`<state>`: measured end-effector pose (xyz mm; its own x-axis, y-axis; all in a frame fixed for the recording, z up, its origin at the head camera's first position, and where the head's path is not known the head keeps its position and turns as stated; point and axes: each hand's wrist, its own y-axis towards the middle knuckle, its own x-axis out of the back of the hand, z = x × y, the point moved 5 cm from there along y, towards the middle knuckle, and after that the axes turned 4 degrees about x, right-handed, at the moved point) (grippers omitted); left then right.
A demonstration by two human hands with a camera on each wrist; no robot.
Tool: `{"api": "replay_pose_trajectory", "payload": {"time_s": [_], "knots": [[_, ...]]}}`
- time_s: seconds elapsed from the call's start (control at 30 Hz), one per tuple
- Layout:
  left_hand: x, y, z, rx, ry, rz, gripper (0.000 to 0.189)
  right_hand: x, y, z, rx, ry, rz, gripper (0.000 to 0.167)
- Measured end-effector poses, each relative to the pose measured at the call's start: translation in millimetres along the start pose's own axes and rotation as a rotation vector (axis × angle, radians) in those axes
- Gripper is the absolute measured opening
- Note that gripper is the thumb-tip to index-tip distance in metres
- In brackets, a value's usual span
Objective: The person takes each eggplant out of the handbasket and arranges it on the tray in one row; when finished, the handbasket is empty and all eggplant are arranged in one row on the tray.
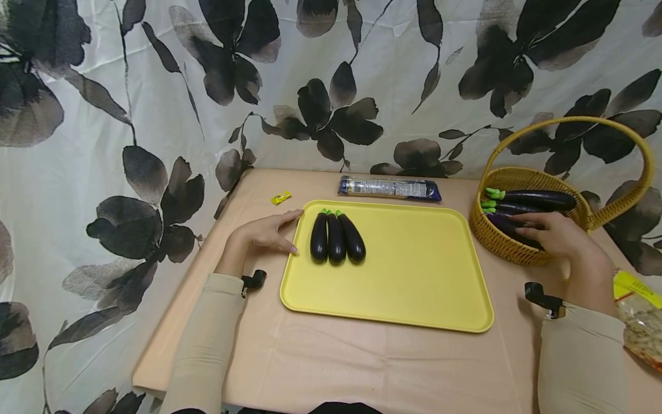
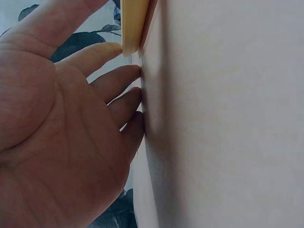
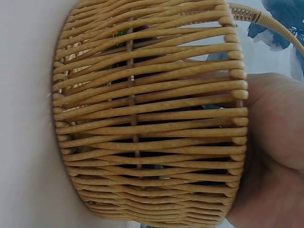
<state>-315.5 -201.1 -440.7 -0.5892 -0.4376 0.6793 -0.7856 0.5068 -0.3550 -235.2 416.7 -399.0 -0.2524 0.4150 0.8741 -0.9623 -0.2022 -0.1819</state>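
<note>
My left hand (image 1: 262,234) lies at the left edge of a yellow tray (image 1: 414,270). Its thumb is over the rim, an index fingertip touches the tray's side, and the other fingertips rest on the table in the left wrist view. Three dark eggplants (image 1: 336,238) with green stems lie side by side on the tray's left part. Over the wicker basket (image 1: 499,244) at the right, my right hand (image 1: 569,238) reaches in and holds the nearest eggplant (image 1: 504,225). More eggplants (image 1: 540,199) lie behind it. In the right wrist view the basket's wall mostly hides the fingers.
Behind the tray lies a long blue and clear package (image 1: 390,188). A small yellow packet (image 1: 281,198) is at the back left. At the right edge is a clear bag with a yellow top (image 1: 641,316). The basket's tall handle (image 1: 569,119) arches above it; a floral curtain (image 1: 331,75) hangs behind.
</note>
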Motion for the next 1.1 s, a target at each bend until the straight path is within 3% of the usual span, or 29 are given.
{"api": "replay_pose_trajectory", "payload": {"time_s": [0.27,0.63,0.93,1.1], "knots": [[0.3,0.3,-0.4,0.000,0.009,-0.002,0.123,11,-6.3,1,0.009,0.001,-0.128,0.050],[0.5,0.9,0.7,0.005,0.007,-0.002,0.123,20,-8.9,19,0.007,0.100,-0.262,0.058],[-0.4,2.0,2.3,-0.001,0.004,-0.005,0.123,26,-13.2,31,0.023,0.118,-0.287,0.057],[-1.2,1.6,2.1,0.001,-0.006,-0.006,0.123,28,-13.8,44,0.075,0.145,-0.327,0.053]]}}
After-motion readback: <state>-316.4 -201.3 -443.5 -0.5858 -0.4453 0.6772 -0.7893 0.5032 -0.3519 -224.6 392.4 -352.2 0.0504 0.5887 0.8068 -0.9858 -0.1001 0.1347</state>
